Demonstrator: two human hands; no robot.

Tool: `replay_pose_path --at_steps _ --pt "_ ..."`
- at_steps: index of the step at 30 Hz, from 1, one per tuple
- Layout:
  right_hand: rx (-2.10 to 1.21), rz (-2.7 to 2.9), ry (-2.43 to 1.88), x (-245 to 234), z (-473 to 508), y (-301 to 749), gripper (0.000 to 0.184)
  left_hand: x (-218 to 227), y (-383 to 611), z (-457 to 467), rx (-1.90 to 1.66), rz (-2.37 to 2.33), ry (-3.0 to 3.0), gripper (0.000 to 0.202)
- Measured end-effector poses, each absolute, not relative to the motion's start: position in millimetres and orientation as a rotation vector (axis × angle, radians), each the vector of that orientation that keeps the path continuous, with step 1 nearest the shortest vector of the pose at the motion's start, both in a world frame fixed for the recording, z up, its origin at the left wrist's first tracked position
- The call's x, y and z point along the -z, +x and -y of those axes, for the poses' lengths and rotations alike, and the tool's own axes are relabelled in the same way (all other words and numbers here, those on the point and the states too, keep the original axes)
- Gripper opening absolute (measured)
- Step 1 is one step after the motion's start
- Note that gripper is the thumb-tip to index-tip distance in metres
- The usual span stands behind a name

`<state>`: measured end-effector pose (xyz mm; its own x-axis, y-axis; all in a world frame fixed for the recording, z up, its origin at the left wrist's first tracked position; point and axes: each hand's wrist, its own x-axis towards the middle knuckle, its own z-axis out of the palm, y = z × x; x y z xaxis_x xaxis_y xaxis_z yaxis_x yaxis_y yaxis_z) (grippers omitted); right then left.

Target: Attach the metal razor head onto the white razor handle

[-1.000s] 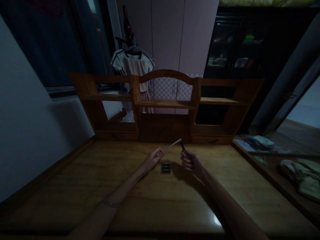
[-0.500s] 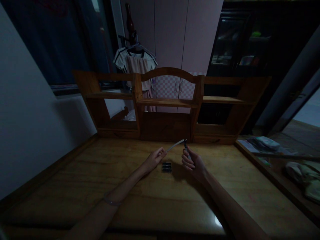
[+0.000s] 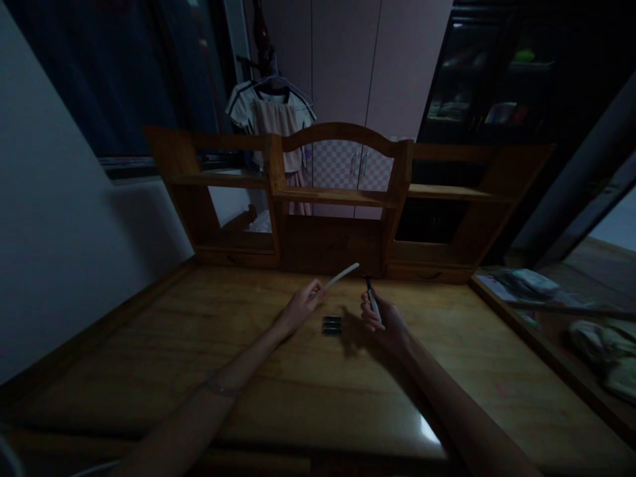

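Note:
My left hand [image 3: 300, 307] is closed around one end of a thin, whitish, slightly curved strip [image 3: 344, 273], whose free end points up and to the right. What the strip is exactly I cannot make out. In my right hand [image 3: 381, 315] is a razor [image 3: 372, 301], held upright by its grey handle with the dark, T-shaped head at the top. A small gap separates the strip's tip from the razor head. Between and below the hands, several small dark bars [image 3: 332, 325] lie side by side on the wooden desk [image 3: 278, 411].
A wooden shelf unit [image 3: 342, 196] stands along the desk's back edge. Bagged items [image 3: 531, 283] and crumpled cloth [image 3: 603, 351] lie beyond the raised right edge. A wall [image 3: 59, 265] borders the left side. Clothes [image 3: 273, 116] hang behind the shelf.
My left hand has drawn the strip back to the left, so its tip has come away from the razor head. The right hand still holds the razor in nearly the same place.

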<state>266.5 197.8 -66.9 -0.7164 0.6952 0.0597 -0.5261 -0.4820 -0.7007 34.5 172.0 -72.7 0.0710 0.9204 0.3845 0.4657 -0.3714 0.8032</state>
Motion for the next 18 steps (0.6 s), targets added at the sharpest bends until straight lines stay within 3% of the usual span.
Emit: replay_pose_path --at_steps 9,18 --pt "-2.266 0.991 -0.156 73.9 -204.3 273.4 0.032 72.0 36.3 -171.7 -1.191 -1.464 1.965 0.036" --pt "-2.178 1.023 -0.295 73.8 -204.8 272.4 0.031 70.0 38.2 -168.0 -1.107 -1.528 2.05 0.036"
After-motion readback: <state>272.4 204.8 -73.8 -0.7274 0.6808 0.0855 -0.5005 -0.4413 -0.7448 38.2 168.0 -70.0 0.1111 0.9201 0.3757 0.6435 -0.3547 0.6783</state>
